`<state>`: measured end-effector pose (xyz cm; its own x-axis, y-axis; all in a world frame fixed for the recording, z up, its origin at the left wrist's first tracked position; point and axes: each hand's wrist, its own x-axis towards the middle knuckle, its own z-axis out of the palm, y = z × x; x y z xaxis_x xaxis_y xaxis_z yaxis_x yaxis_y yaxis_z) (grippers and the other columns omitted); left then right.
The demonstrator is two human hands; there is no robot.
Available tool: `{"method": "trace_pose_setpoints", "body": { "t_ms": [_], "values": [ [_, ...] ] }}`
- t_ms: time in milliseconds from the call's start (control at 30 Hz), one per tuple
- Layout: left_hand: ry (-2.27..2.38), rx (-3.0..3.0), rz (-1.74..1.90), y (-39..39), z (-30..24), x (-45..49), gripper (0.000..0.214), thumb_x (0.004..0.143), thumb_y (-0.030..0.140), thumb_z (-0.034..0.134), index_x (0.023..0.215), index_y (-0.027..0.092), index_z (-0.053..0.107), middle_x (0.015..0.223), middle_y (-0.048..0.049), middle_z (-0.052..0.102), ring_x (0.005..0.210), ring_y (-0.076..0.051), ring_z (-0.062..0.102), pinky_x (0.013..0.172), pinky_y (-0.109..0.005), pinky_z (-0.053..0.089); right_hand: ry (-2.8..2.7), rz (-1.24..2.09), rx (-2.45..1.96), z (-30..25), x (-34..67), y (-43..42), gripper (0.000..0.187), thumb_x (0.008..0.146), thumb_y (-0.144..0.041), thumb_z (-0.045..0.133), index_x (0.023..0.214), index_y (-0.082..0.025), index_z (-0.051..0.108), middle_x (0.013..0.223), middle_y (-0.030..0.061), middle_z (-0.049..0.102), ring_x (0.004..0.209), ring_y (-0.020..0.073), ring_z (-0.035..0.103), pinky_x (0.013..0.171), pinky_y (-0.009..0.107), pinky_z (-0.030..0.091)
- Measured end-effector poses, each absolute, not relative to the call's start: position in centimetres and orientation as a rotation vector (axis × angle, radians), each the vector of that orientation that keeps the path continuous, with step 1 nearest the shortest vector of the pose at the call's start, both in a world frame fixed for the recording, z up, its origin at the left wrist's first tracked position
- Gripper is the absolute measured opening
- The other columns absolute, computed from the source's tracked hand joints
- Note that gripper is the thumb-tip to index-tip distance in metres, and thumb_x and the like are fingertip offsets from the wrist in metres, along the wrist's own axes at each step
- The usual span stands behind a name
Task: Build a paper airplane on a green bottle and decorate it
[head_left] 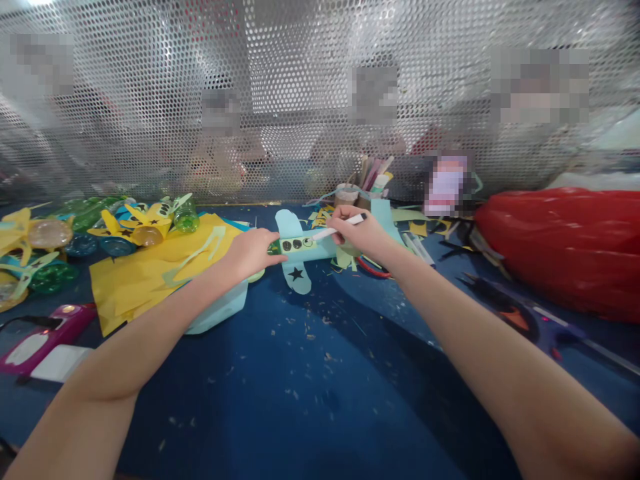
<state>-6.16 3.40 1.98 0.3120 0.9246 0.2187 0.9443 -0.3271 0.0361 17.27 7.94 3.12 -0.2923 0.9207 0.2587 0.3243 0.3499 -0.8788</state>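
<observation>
A toy plane (301, 281) of light blue paper wrapped round a small green bottle lies across the blue table. A black star marks its near wing, and a pale strip along its body carries black ovals, the rightmost only partly filled. My left hand (253, 252) grips the plane's green bottle end between thumb and fingers. In my right hand (353, 232) is a white marker (325, 234) with a black end, its tip at or close to the unfilled oval. The right fingers partly hide the plane's tail end.
Yellow paper sheets (120, 287) and several bottle planes (145, 227) lie left, near a pink device (47, 340). Right are a red bag (565, 247), a glue gun (540, 320) and red-handled scissors (373, 268). Behind stand stick-filled cups (347, 195) and a perforated screen (300, 80) with people beyond.
</observation>
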Motion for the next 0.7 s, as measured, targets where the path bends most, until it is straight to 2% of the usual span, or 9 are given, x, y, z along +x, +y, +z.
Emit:
{"method": "trace_pose_setpoints", "body": {
  "t_ms": [167,700],
  "values": [
    [-1.763,-2.458,-0.292,3.39,2.05,-6.07,0.047,0.083,0.051,0.060,0.116,0.018,0.065,0.105,-0.0119,0.068,0.094,-0.030,0.063,0.071,-0.036,0.047,-1.790,0.921,-1.078,3.19,17.20,7.83,0.025,0.078,-0.025,0.059,0.058,-0.022,0.045,0.048,-0.0014,0.054,0.044,0.0098,0.041,0.045,0.027,0.030],
    [-1.788,-2.470,-0.296,3.16,2.36,-5.86,0.045,0.083,0.049,0.061,0.115,0.018,0.066,0.104,-0.0115,0.068,0.096,-0.029,0.063,0.074,-0.035,0.047,-1.797,0.956,-1.080,3.03,17.24,7.94,0.023,0.079,-0.025,0.059,0.060,-0.022,0.047,0.049,-0.0007,0.056,0.042,0.0085,0.040,0.043,0.026,0.029]
  ]
}}
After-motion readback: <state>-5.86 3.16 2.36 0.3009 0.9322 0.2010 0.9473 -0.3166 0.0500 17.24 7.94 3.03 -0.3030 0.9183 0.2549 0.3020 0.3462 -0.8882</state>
